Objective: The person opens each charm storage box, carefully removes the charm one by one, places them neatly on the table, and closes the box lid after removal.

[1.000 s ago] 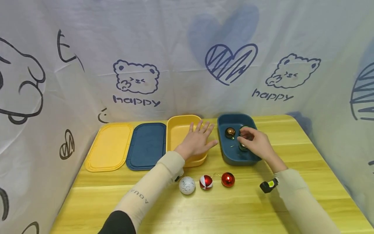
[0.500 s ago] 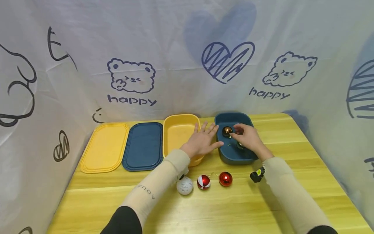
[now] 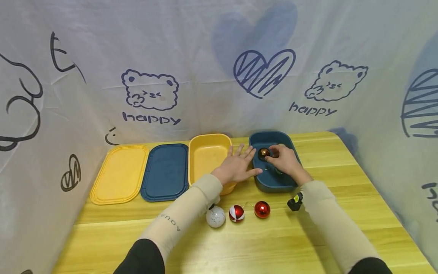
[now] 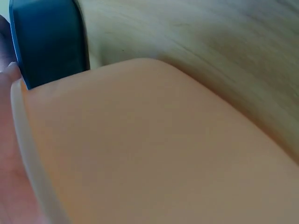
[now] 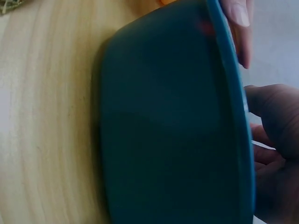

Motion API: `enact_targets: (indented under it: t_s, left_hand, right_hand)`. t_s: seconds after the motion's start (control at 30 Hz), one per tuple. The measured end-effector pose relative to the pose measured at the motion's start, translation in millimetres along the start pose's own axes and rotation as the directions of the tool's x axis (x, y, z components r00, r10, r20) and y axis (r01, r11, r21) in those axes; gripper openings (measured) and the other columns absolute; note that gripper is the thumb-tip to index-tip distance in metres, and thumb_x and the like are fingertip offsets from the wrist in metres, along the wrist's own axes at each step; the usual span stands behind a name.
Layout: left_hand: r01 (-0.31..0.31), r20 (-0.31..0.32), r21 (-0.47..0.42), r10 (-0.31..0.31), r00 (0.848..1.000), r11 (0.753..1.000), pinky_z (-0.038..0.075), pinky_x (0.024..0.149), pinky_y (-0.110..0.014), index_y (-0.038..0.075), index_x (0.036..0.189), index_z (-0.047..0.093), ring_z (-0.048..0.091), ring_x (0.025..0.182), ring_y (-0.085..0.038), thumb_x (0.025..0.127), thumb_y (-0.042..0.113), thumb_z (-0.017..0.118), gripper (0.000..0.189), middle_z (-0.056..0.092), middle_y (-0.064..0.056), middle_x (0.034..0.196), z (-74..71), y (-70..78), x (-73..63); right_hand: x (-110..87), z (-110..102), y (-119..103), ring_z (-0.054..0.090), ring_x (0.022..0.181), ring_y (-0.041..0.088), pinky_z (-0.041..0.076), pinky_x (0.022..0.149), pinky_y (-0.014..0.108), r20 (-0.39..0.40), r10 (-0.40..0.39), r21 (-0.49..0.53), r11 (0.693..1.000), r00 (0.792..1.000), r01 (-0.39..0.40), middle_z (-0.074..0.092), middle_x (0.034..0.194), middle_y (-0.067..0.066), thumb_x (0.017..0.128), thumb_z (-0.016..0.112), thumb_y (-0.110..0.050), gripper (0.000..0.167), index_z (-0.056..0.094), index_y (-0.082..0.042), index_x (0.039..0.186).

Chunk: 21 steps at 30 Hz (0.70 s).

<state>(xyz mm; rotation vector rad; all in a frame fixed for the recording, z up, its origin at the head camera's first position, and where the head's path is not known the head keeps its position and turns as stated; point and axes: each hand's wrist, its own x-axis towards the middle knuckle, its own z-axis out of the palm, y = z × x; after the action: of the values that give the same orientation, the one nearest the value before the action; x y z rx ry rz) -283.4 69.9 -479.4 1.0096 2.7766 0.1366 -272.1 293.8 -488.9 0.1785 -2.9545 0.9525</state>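
My left hand (image 3: 236, 167) lies with fingers spread over the right side of the yellow box (image 3: 207, 148), fingertips right at the near-left rim of the blue box (image 3: 275, 188). Inside the blue box sits a shiny brown Christmas bauble (image 3: 262, 153). The thumb and fingers of my right hand (image 3: 286, 160) come up to the brown bauble's right edge; I cannot tell whether they pinch it. A dark green bauble (image 3: 278, 171) shows partly beneath that hand. In the right wrist view, the blue box's wall (image 5: 173, 112) hides the baubles.
A white speckled bauble (image 3: 216, 217), a red-and-white bauble (image 3: 236, 213) and a red bauble (image 3: 262, 209) stand in a row at the front. Left of the boxes lie a blue lid (image 3: 164, 171) and a yellow lid (image 3: 119, 173). A printed curtain (image 3: 205, 76) encloses the table.
My right hand has moved left inside the blue box, from the right-hand baubles to the brown one. My left hand has shifted slightly right, toward the blue box's rim.
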Motion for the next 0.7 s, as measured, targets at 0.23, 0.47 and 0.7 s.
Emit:
enact_targets:
  t_s: [0.23, 0.47, 0.7]
  left_hand:
    - [-0.013, -0.004, -0.012, 0.013, 1.0, 1.0, 0.005, 0.131, -0.064, 0.015, 0.171, 0.016, 0.002, 0.166, -0.033, 0.105, 0.073, 0.032, 0.089, 0.014, -0.005, 0.179, 1.0, -4.3, -2.7]
    - [-0.008, -0.003, 0.011, 0.008, 1.0, 1.0, 0.007, 0.131, -0.065, 0.017, 0.171, 0.014, 0.004, 0.166, -0.033, 0.104, 0.076, 0.027, 0.091, 0.012, -0.004, 0.179, 4.7, -4.4, -3.3]
    - [-0.004, -0.003, 0.004, 0.004, 1.0, 1.0, 0.005, 0.131, -0.065, 0.017, 0.171, 0.013, 0.002, 0.166, -0.033, 0.104, 0.076, 0.029, 0.091, 0.011, -0.003, 0.179, 7.8, -3.9, -2.7]
  right_hand:
    - [3.4, 4.1, 3.1, 0.069, 0.118, 0.044, 0.059, 0.097, 0.056, 0.016, 0.003, -0.011, 1.0, 1.0, -0.002, 0.067, 0.135, 0.03, 0.1, 0.071, -0.022, 0.053, 0.06, 0.009, 0.141]
    - [8.1, 7.6, 4.3, 0.07, 0.116, 0.044, 0.059, 0.097, 0.055, 0.005, -0.002, -0.009, 1.0, 1.0, 0.002, 0.068, 0.132, 0.031, 0.099, 0.072, -0.02, 0.052, 0.06, 0.01, 0.14]
    - [11.9, 11.3, 6.8, 0.07, 0.117, 0.043, 0.058, 0.098, 0.054, 0.021, 0.009, -0.008, 1.0, 1.0, -0.009, 0.068, 0.131, 0.031, 0.099, 0.073, -0.021, 0.053, 0.06, 0.01, 0.14]
